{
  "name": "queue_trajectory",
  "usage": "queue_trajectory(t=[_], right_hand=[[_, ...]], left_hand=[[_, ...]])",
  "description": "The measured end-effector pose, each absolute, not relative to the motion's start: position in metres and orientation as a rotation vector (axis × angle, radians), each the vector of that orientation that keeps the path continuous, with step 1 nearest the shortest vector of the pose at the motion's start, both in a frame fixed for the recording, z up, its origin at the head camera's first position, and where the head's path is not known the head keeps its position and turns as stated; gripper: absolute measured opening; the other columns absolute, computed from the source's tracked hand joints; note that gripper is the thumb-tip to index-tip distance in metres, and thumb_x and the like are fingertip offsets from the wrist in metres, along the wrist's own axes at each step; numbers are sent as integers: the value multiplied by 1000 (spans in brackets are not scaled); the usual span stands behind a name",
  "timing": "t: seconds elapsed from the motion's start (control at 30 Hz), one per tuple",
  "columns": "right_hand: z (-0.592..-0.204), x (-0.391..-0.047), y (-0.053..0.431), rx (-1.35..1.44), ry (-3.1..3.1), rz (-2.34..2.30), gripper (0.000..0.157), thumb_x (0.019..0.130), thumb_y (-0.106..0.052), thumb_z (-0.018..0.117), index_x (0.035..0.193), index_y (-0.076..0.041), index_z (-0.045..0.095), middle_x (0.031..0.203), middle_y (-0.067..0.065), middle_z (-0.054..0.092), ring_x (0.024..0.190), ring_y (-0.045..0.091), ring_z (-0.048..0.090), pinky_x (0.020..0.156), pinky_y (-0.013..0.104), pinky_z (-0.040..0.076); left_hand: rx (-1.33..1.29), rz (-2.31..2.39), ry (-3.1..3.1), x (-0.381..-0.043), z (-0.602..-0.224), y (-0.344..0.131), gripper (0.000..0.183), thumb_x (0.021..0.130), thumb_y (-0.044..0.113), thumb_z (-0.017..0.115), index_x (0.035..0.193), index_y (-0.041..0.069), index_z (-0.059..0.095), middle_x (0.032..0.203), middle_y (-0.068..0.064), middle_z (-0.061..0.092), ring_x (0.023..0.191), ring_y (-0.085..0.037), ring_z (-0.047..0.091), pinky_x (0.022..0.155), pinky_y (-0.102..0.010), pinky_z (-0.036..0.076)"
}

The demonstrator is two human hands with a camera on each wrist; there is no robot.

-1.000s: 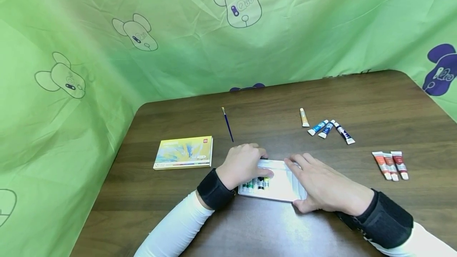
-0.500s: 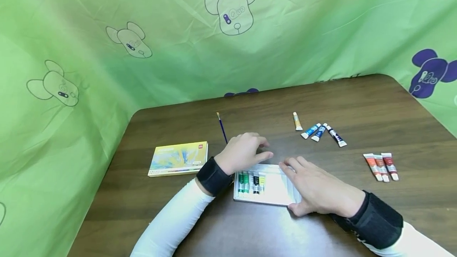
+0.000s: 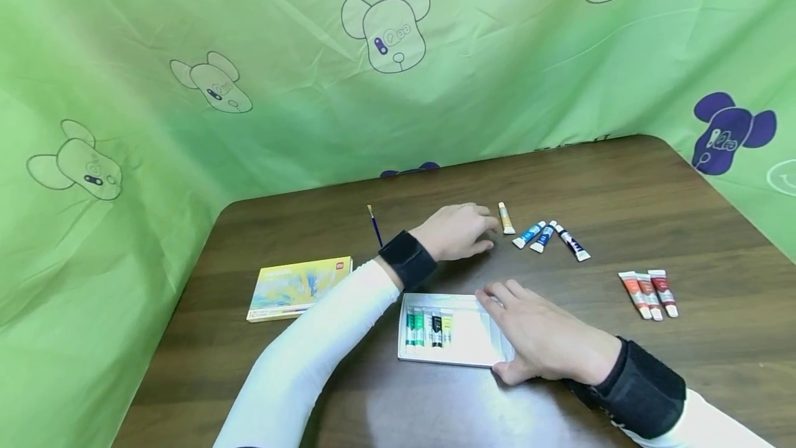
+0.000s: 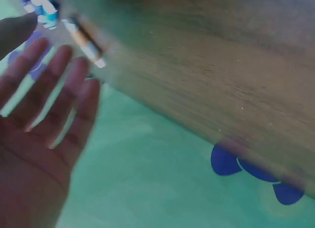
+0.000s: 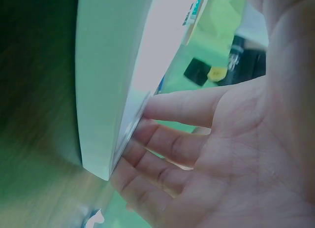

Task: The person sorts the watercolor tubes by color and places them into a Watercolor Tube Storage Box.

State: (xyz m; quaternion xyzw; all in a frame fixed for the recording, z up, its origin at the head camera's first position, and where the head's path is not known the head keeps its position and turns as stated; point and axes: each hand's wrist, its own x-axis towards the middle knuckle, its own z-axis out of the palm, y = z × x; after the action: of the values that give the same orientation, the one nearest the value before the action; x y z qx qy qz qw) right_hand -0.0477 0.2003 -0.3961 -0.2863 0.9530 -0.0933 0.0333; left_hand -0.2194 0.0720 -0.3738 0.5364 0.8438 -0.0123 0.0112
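Note:
My left hand [image 3: 460,232] reaches over the table beyond the tray, its fingers relaxed and holding nothing. Just right of its fingertips lies an ochre paint tube [image 3: 506,218], apart from the fingers in the left wrist view. A white plastic tray [image 3: 469,339] sits on the table nearer to me. In its left part stand several paint tubes side by side, among them green [image 3: 419,329], black [image 3: 437,331] and yellow [image 3: 447,329] ones. My right hand [image 3: 544,337] holds the tray's right end, thumb at the front edge and fingers at the back.
Two blue tubes and a dark blue tube [image 3: 572,243] lie right of the ochre one. Further right are an orange tube [image 3: 634,294] and two red ones. A yellow paint box [image 3: 301,287], partly behind my left sleeve, and a paintbrush [image 3: 376,227] lie to the left.
My left hand has left the tubes in the tray and moved away and to the right, toward the ochre tube. The right hand stays at the tray. The head view has shifted slightly.

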Motion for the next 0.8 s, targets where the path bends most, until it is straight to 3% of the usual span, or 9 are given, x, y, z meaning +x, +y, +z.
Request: queue_trajectory(t=[0.33,0.8], right_hand=[[-397,-48,196,-840,2896,-305,94,68,-51,79,138,4,50,131,14,52,116,28,48,99,46,44],[-396,-50,200,-831,2898,-294,94,69,-52,79,139,4,49,133,15,51,118,28,48,101,46,43]], left_hand=[[1949,-192,2534,-245,-391,104,31,104,10,47,128,23,63,133,6,59,129,-13,50,111,-24,35],[1891,-306,2542,-253,-389,112,23,102,15,54,116,22,70,110,6,67,105,-12,62,91,-27,49]])
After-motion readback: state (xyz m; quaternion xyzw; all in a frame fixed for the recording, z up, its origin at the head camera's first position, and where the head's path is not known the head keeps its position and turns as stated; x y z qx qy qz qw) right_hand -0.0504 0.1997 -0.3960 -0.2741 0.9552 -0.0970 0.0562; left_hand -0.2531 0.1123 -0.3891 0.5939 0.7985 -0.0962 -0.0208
